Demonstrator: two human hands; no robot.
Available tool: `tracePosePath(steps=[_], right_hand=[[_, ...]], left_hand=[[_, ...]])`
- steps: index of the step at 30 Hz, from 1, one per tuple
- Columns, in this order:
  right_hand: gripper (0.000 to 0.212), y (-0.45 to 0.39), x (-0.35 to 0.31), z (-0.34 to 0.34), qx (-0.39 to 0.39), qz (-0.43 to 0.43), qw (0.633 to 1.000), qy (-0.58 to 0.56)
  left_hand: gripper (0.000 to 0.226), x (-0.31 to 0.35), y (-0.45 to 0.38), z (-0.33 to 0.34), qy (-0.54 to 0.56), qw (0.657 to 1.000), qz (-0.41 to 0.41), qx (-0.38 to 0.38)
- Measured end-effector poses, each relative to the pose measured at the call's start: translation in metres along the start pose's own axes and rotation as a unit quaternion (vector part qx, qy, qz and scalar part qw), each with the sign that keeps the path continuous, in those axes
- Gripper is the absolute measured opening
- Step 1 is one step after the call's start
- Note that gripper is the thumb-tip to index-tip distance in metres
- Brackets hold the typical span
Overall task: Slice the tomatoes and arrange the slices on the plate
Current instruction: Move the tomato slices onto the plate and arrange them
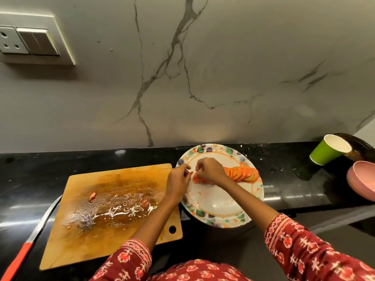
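A round plate (218, 207) with a coloured floral rim sits on the black counter. A row of overlapping tomato slices (242, 173) lies across its middle. My right hand (209, 169) is over the row's left end, its fingers pinching a slice there. My left hand (178, 181) hovers at the plate's left rim, fingertips curled close to the same slice; whether they hold it I cannot tell. A wet wooden cutting board (113, 216) lies left of the plate with two small tomato scraps (93, 196) on it. A red-handled knife (30, 238) lies left of the board.
A green paper cup (329, 150) stands at the back right, with a pink bowl (361, 180) near the right edge and a dark dish behind it. The marble wall rises behind the counter, with a switch plate at upper left. The counter's front edge runs below the plate.
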State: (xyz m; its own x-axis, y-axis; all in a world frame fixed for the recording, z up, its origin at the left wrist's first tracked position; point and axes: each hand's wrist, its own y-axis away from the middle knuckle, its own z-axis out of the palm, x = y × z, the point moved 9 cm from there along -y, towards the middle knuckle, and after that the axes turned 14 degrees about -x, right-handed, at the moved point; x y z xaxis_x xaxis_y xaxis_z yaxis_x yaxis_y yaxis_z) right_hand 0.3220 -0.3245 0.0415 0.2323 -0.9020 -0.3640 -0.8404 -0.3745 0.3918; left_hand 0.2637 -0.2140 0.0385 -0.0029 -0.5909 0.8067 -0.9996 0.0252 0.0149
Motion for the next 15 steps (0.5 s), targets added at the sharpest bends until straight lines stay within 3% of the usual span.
tracePosePath(steps=[4, 10, 15], right_hand=[[0.014, -0.002, 0.004, 0.002, -0.006, -0.023, 1.000, 0.020], [0.015, 0.006, 0.026, -0.023, 0.056, -0.042, 0.995, -0.074], [0.014, 0.012, 0.043, -0.030, 0.071, -0.046, 0.992, -0.098]], left_hand=[[0.025, 0.005, 0.001, 0.009, -0.023, 1.000, 0.009, 0.019], [0.031, 0.003, 0.002, 0.025, -0.067, 0.997, 0.000, -0.035], [0.032, -0.002, 0.004, 0.023, -0.065, 0.997, -0.023, -0.024]])
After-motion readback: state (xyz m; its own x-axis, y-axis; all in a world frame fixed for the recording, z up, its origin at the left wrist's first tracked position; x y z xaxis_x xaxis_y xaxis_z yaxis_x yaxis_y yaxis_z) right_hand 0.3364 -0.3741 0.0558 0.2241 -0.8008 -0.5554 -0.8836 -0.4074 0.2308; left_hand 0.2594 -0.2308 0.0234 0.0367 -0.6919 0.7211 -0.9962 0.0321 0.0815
